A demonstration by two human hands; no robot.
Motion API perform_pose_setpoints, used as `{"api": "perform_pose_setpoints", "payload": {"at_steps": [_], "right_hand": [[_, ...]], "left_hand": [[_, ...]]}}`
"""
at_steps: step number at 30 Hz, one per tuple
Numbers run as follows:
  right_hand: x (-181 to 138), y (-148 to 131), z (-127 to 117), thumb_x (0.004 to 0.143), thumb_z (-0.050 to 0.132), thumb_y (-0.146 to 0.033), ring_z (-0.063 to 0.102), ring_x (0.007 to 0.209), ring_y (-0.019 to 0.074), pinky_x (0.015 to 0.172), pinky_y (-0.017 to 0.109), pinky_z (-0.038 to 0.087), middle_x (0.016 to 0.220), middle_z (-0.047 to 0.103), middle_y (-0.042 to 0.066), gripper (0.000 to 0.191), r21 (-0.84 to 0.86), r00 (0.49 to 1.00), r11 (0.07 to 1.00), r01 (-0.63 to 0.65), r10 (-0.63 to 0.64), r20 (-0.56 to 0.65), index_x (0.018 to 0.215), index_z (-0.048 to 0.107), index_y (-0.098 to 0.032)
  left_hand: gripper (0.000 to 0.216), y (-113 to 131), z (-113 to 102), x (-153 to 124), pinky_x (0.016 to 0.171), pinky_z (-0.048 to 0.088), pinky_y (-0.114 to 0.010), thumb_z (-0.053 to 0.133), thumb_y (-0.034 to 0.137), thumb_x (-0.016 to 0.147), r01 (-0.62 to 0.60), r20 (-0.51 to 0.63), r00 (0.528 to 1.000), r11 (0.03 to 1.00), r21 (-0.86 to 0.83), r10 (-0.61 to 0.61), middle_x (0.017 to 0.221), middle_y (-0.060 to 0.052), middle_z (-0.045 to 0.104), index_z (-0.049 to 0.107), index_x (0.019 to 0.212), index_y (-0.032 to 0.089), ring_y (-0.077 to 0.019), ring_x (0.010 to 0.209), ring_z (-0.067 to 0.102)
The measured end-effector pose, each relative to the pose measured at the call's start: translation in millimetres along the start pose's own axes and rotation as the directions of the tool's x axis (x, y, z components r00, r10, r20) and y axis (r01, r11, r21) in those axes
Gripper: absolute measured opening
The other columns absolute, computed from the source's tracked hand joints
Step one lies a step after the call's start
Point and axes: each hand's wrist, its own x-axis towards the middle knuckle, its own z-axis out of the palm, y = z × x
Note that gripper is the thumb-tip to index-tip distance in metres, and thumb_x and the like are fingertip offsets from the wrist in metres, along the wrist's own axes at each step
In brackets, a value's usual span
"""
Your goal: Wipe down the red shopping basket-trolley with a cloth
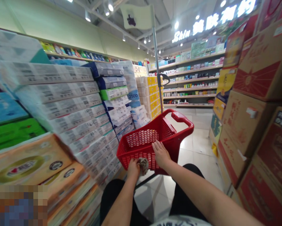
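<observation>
A red plastic shopping cart [129,155] with perforated walls stands right in front of me, its handle at the far right end. At its near side, my left hand [133,169] is closed on a crumpled grey-brown cloth [144,166], which lies against the perforated wall. My right hand [161,154] is on the cart's near rim, fingers bent over the edge. The basket's floor is mostly hidden by the near wall. A grey pole with a pale flag [138,18] rises behind the cart.
Stacked white tissue packs [84,113] and orange packs [32,157] crowd the left side. Cardboard cartons [244,116] are piled along the right. A narrow tiled aisle [197,150] runs between them toward stocked shelves [192,80] at the back.
</observation>
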Motion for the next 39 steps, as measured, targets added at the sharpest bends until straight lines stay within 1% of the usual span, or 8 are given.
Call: {"api": "perform_pose_setpoints", "payload": {"at_steps": [7, 12, 16, 18, 23, 28, 34, 39], "right_hand": [[-1, 1, 2, 0.081, 0.045, -0.011, 0.028, 0.142, 0.0275, 0.117, 0.046, 0.023, 0.147, 0.042, 0.017, 0.063, -0.007, 1.0, 1.0, 0.024, -0.024, -0.02, 0.143, 0.04, -0.004], [-5, 3, -1, 0.083, 0.044, -0.011, 0.03, 0.141, 0.0288, 0.117, 0.046, 0.024, 0.146, 0.044, 0.016, 0.06, 0.003, 0.999, 1.0, 0.027, -0.027, -0.044, 0.142, 0.042, -0.003], [-5, 4, -2, 0.083, 0.046, -0.012, 0.032, 0.14, 0.0291, 0.116, 0.047, 0.027, 0.145, 0.044, 0.017, 0.059, 0.009, 0.997, 0.999, 0.036, -0.036, -0.061, 0.141, 0.043, -0.003], [-5, 4, -3, 0.082, 0.047, -0.012, 0.032, 0.14, 0.0296, 0.115, 0.047, 0.027, 0.145, 0.044, 0.018, 0.059, 0.006, 0.997, 1.0, 0.031, -0.03, -0.064, 0.141, 0.043, -0.003], [-7, 5, -3, 0.084, 0.046, -0.013, 0.032, 0.14, 0.0276, 0.116, 0.045, 0.026, 0.145, 0.044, 0.017, 0.058, -0.016, 0.997, 0.999, 0.034, -0.035, -0.073, 0.141, 0.042, -0.004], [-8, 6, -1, 0.085, 0.046, -0.013, 0.031, 0.14, 0.0283, 0.117, 0.044, 0.026, 0.145, 0.044, 0.017, 0.057, -0.019, 0.997, 1.0, 0.025, -0.026, -0.067, 0.141, 0.043, -0.003], [-9, 5, 0, 0.086, 0.046, -0.015, 0.031, 0.14, 0.0278, 0.117, 0.045, 0.025, 0.145, 0.044, 0.018, 0.058, -0.016, 0.998, 1.0, 0.022, -0.023, -0.064, 0.142, 0.041, -0.003], [-9, 6, -1, 0.088, 0.046, -0.018, 0.031, 0.14, 0.0274, 0.117, 0.045, 0.025, 0.145, 0.044, 0.017, 0.054, 0.005, 0.998, 1.0, 0.02, -0.02, -0.056, 0.141, 0.043, -0.004]], "left_hand": [[0.034, 17, 1, 2, 0.099, 0.045, -0.032, 0.051, 0.004, 0.079, -0.117, -0.086, 0.99, 0.992, -0.056, 0.112, 0.109, -0.007, 0.059, 0.071, 0.101, 0.02, -0.0201, 0.108, 0.057], [0.033, 31, -4, 0, 0.098, 0.045, -0.033, 0.052, 0.001, 0.075, -0.16, -0.006, 0.987, 0.985, -0.067, 0.16, 0.106, -0.009, 0.059, 0.071, 0.097, 0.016, -0.0206, 0.104, 0.057], [0.036, 50, -12, 9, 0.097, 0.045, -0.031, 0.049, 0.0, 0.077, -0.347, -0.118, 0.935, 0.934, -0.089, 0.336, 0.103, -0.007, 0.057, 0.07, 0.099, 0.019, -0.0185, 0.101, 0.053], [0.038, 55, -13, 12, 0.095, 0.045, -0.03, 0.048, -0.001, 0.076, -0.396, -0.101, 0.916, 0.916, -0.067, 0.389, 0.104, -0.007, 0.057, 0.07, 0.099, 0.019, -0.0181, 0.101, 0.052], [0.039, 51, -6, 8, 0.092, 0.046, -0.03, 0.047, -0.003, 0.074, -0.344, 0.056, 0.938, 0.938, 0.026, 0.343, 0.1, -0.006, 0.057, 0.071, 0.097, 0.018, -0.0179, 0.097, 0.053], [0.038, 59, -10, 14, 0.091, 0.046, -0.03, 0.049, -0.002, 0.074, -0.438, -0.064, 0.898, 0.898, -0.042, 0.435, 0.101, -0.006, 0.057, 0.069, 0.099, 0.017, -0.0176, 0.098, 0.051], [0.038, 64, -14, 8, 0.089, 0.046, -0.029, 0.05, -0.003, 0.072, -0.385, 0.01, 0.923, 0.923, 0.022, 0.385, 0.099, -0.006, 0.056, 0.07, 0.097, 0.018, -0.0178, 0.097, 0.052], [0.038, 73, -16, 7, 0.091, 0.045, -0.028, 0.048, 0.002, 0.08, -0.459, -0.037, 0.887, 0.888, 0.011, 0.459, 0.107, -0.006, 0.055, 0.067, 0.108, 0.02, -0.0176, 0.103, 0.05]]}}
